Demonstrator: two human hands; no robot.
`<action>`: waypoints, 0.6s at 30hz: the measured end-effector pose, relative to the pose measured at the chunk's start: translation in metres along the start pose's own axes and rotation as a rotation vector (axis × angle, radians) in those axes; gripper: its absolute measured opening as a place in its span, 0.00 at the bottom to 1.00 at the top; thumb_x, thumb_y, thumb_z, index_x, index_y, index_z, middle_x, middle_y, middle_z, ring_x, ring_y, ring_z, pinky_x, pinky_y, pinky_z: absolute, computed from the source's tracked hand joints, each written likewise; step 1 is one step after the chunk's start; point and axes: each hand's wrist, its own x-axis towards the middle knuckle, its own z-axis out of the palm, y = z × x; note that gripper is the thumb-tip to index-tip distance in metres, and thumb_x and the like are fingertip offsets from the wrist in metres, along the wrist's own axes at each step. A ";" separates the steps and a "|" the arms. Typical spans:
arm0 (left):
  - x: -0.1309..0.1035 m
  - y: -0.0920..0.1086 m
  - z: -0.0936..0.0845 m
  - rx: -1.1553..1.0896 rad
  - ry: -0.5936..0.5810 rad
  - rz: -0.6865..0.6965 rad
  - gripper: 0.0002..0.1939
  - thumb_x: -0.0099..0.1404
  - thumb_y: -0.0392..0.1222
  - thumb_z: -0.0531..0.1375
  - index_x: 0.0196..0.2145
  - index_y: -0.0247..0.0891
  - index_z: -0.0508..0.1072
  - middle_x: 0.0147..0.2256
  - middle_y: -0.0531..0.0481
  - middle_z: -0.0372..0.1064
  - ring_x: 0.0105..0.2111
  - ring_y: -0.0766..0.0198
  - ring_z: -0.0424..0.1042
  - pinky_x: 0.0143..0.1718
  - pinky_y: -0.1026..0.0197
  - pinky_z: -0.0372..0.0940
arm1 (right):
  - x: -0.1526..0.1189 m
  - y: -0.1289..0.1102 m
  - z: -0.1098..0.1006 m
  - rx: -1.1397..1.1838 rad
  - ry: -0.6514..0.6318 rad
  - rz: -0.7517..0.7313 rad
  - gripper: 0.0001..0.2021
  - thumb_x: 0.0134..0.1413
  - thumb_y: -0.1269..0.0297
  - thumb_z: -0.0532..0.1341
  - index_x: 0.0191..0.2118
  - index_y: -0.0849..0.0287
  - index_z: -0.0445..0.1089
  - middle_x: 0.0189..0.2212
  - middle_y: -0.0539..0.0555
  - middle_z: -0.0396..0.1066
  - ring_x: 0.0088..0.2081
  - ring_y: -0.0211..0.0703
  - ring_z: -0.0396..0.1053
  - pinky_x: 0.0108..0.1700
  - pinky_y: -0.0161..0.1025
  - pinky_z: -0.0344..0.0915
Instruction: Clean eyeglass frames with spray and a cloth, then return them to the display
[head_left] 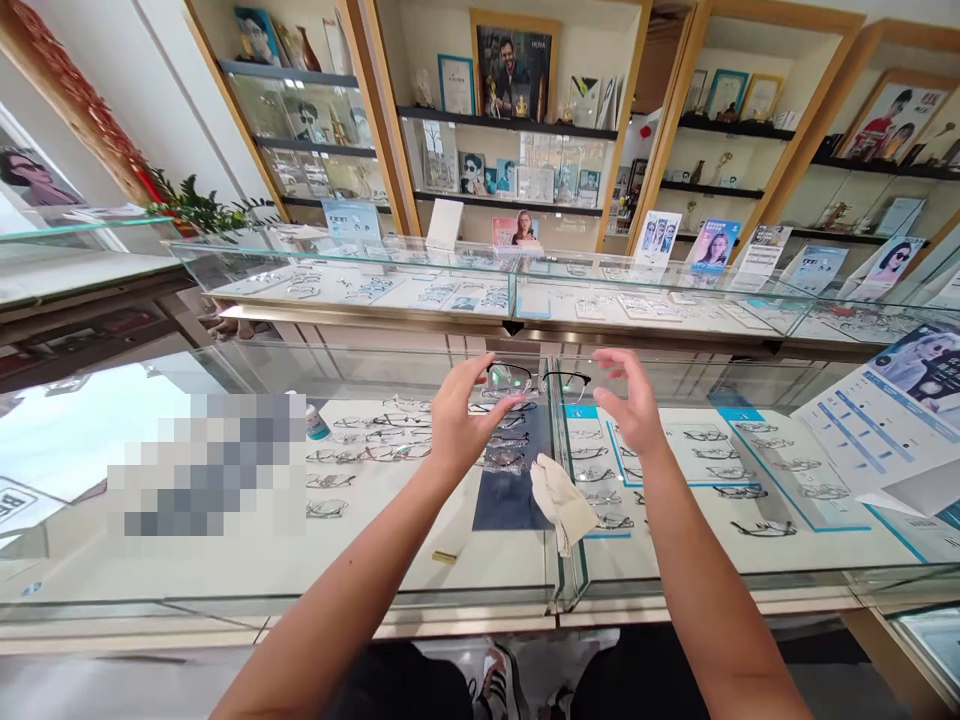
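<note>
A pair of eyeglasses [568, 387] with dark upper rims and clear lenses is held up above the glass counter. My left hand [466, 412] grips its left side, the fingertips by the upper corner and the thumb below the left lens. Beside the right end of the glasses is my right hand [631, 402], thumb and fingers apart; a small gap shows between them and the frame. Below, a crumpled cream cloth [561, 502] lies on the counter top. Rows of spectacle frames [388, 437] show under the hands, in the glass case.
A small white bottle with a blue label [316, 422] stands at left, near a blurred-out patch. A large folded display card [892, 410] rises at right. Across the aisle runs another glass display case [360, 285], with shelves behind it. The counter's front edge [420, 628] is close to my legs.
</note>
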 end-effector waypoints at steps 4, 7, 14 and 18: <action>0.051 0.020 -0.019 -0.013 0.100 0.089 0.32 0.65 0.54 0.73 0.62 0.41 0.72 0.55 0.40 0.77 0.52 0.53 0.78 0.49 0.51 0.80 | 0.020 -0.038 0.002 -0.174 0.052 -0.127 0.35 0.57 0.54 0.70 0.68 0.47 0.62 0.65 0.60 0.66 0.61 0.58 0.70 0.60 0.59 0.70; 0.089 0.041 -0.029 -0.047 0.196 0.171 0.32 0.65 0.51 0.73 0.62 0.43 0.72 0.55 0.42 0.76 0.55 0.53 0.77 0.49 0.52 0.81 | 0.043 -0.071 0.000 -0.252 0.123 -0.221 0.36 0.59 0.53 0.71 0.70 0.45 0.59 0.66 0.60 0.67 0.63 0.59 0.69 0.60 0.61 0.72; 0.115 0.074 -0.030 -0.090 0.340 0.189 0.32 0.65 0.49 0.73 0.64 0.46 0.71 0.58 0.44 0.75 0.58 0.53 0.75 0.50 0.53 0.81 | 0.063 -0.113 0.003 -0.331 0.357 -0.399 0.27 0.65 0.55 0.68 0.67 0.45 0.65 0.62 0.58 0.72 0.63 0.60 0.69 0.61 0.63 0.72; 0.111 0.068 -0.024 -0.077 0.329 0.140 0.34 0.66 0.51 0.73 0.66 0.47 0.70 0.58 0.43 0.75 0.59 0.51 0.75 0.50 0.51 0.81 | 0.066 -0.104 0.010 -0.363 0.372 -0.381 0.27 0.67 0.54 0.67 0.67 0.45 0.64 0.61 0.58 0.74 0.61 0.60 0.71 0.60 0.64 0.73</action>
